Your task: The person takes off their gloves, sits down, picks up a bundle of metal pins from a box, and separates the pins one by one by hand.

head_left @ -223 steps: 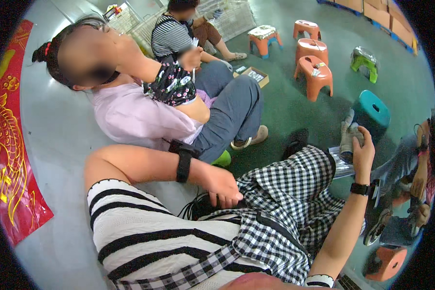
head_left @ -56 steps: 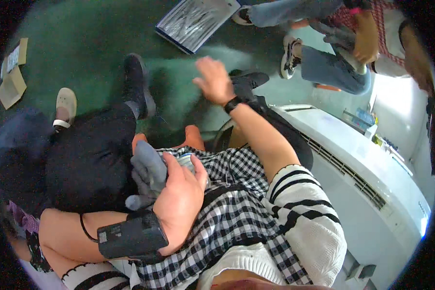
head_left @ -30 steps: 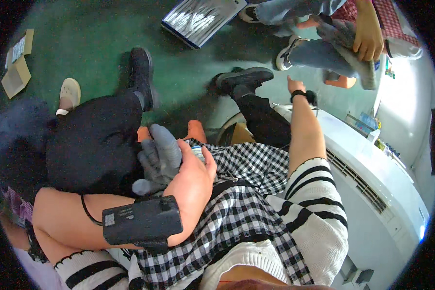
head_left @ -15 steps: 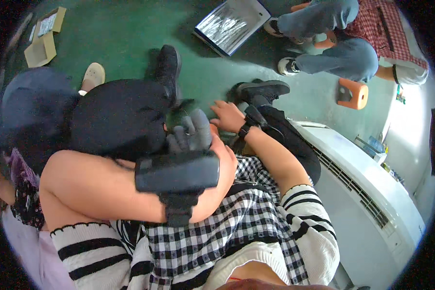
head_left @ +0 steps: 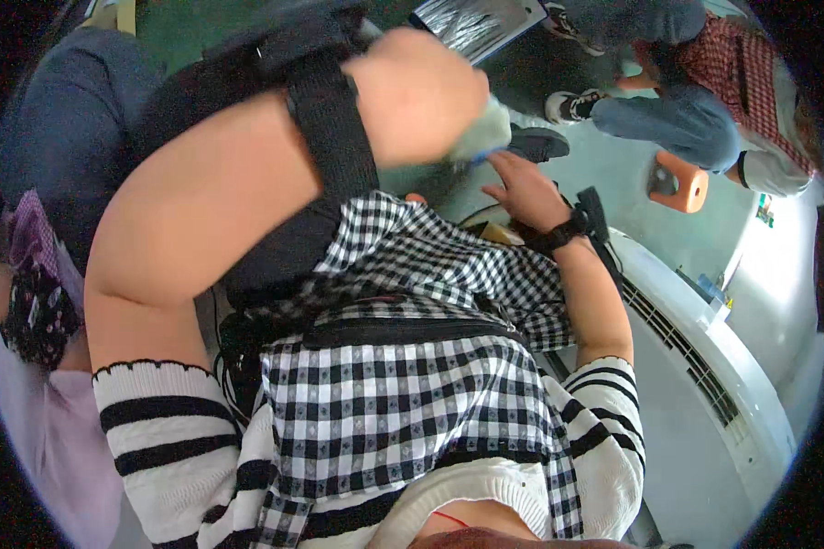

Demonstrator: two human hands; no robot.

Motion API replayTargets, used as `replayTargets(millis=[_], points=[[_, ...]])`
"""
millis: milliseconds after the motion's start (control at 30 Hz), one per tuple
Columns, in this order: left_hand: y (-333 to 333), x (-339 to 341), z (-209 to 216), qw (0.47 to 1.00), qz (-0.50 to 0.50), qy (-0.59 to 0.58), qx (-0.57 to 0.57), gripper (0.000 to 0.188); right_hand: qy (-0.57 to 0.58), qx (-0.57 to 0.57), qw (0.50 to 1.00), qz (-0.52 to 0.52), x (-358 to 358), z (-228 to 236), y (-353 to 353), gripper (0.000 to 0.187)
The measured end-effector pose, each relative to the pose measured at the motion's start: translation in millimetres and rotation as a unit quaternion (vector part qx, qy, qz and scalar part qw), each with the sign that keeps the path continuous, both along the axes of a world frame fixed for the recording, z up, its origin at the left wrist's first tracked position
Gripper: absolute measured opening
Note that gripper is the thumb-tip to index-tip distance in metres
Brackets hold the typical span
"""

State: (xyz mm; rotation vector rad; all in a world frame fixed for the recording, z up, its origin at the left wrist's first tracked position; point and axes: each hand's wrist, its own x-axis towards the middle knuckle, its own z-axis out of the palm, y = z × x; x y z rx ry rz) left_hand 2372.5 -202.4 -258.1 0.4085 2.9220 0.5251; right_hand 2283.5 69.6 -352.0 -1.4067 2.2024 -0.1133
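Note:
My left hand (head_left: 426, 96) is raised over my lap and smeared by motion, with a wide black strap (head_left: 334, 128) on its wrist. Beyond its knuckles shows a pale grey-green, cloth-like thing (head_left: 483, 133) with a blue edge. The left fingers are hidden, so whether they hold it or are covered by it is unclear. My right hand (head_left: 531, 194) lies just right of that thing, fingers stretched toward the blue edge and thumb apart. Whether its fingertips touch the edge cannot be made out. A black band (head_left: 563, 233) circles the right wrist.
A shallow box of thin silvery pieces (head_left: 476, 23) stands on the floor ahead. Beside it sits a person in jeans (head_left: 668, 128), near an orange stool (head_left: 677, 183). A white vented unit (head_left: 742, 366) is close on my right. Another person's dark-clad leg (head_left: 73, 110) is at left.
My left hand has swung up and forward from my lap, and the grey finger shapes beside it now appear as a pale blurred patch. My right hand has shifted right.

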Motion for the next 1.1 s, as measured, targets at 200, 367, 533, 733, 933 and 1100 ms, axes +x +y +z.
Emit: replayTargets(millis=[200, 367, 533, 733, 933, 1100], points=[[-26.9, -9.9, -5.4, 0.994, 0.031, -0.091, -0.059, 0.027, -0.046, 0.042, 0.997, -0.054, 14.9, 47.4, 13.2, 0.050], [-24.2, -11.3, -36.2, 0.998, 0.026, -0.060, 0.005, 0.033, -0.189, -0.086, 0.957, -0.201, 57.1, 64.6, -4.5, 0.072], [31.6, 31.0, -23.0, 0.982, 0.024, -0.072, 0.175, 0.037, -0.514, -0.307, 0.748, -0.287, 69.5, 62.3, -21.7, 0.105], [47.8, 72.3, -43.7, 0.960, 0.085, -0.096, 0.247, 0.045, -0.510, -0.306, 0.706, -0.384, 85.8, 25.1, -43.7, 0.067], [23.5, 124.1, -53.5, 0.921, 0.117, -0.117, 0.354, 0.076, -0.581, -0.248, 0.676, -0.379, 94.0, 11.8, -49.5, 0.046], [-36.3, 189.9, -33.4, 0.883, 0.125, -0.211, 0.399, 0.045, -0.485, -0.334, 0.667, -0.456, 63.5, 13.4, -55.5, 0.027]])
